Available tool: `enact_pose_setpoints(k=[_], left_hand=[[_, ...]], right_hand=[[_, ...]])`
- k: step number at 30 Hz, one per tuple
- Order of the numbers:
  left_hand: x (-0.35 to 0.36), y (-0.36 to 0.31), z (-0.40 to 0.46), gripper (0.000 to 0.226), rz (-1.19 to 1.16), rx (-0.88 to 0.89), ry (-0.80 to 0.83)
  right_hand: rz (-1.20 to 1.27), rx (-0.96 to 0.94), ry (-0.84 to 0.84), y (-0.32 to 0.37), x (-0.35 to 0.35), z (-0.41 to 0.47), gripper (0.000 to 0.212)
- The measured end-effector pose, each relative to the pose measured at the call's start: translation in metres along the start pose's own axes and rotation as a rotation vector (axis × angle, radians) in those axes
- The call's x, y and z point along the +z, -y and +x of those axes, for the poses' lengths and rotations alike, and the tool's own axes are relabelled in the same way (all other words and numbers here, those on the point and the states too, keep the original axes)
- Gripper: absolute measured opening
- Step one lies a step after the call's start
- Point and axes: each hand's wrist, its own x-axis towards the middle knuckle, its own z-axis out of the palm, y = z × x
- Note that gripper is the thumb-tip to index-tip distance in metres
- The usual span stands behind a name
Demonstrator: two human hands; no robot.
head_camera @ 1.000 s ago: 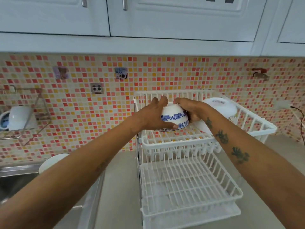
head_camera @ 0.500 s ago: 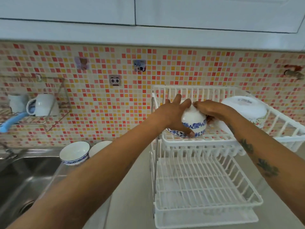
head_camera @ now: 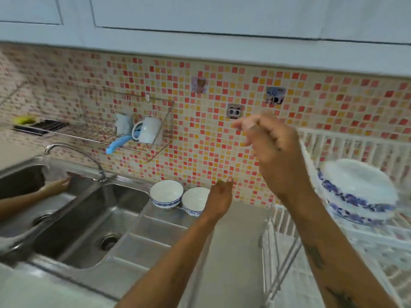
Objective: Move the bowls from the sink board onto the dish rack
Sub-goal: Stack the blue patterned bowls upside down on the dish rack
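The empty left hand [head_camera: 219,200], fingers loosely curled, hovers just right of two white blue-banded bowls [head_camera: 166,194] on the ribbed steel sink board [head_camera: 153,232]. The blurred right hand [head_camera: 270,144], fingers apart, holds nothing. Beyond, the white wire dish rack [head_camera: 355,150] carries an upturned blue-patterned bowl [head_camera: 358,192].

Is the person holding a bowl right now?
No, the left hand and right hand are both empty.

Bowls, sink board and dish rack.
Two white, blue-banded bowls [head_camera: 166,193] [head_camera: 195,200] stand upright, touching, on the steel sink board [head_camera: 155,232]; another (inverted, blurred) rests on the white dish rack [head_camera: 355,150].
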Motion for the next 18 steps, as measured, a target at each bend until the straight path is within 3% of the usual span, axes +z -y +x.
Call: enact_pose_setpoints(k=[4, 6, 8, 11, 15, 18], left_hand=[[-0.046, 0.075, 0.019, 0.05, -0.017, -0.246, -0.03], [-0.069, 0.107, 0.025, 0.045, -0.117, -0.344, -0.004], [-0.09, 0.135, 0.032, 0.035, -0.231, -0.471, 0.012], [-0.109, 0.17, 0.059, 0.036, -0.272, -0.566, -0.036], [-0.11, 0.199, 0.099, 0.067, -0.403, -0.652, -0.089], [-0.098, 0.207, 0.121, 0.066, -0.505, -0.673, -0.052]], right_hand=[[0.088, 0.502, 0.221, -0.106, 0.104, -0.006, 0.027], [0.114, 0.798, 0.204, -0.173, 0.14, -0.016, 0.026], [0.118, 0.987, 0.143, -0.229, 0.162, -0.03, 0.041], [0.075, 1.133, 0.038, -0.292, 0.174, -0.046, 0.055], [-0.023, 1.197, 0.012, -0.398, 0.182, -0.061, 0.075], [0.062, 1.214, -0.001, -0.38, 0.187, -0.047, 0.071]])
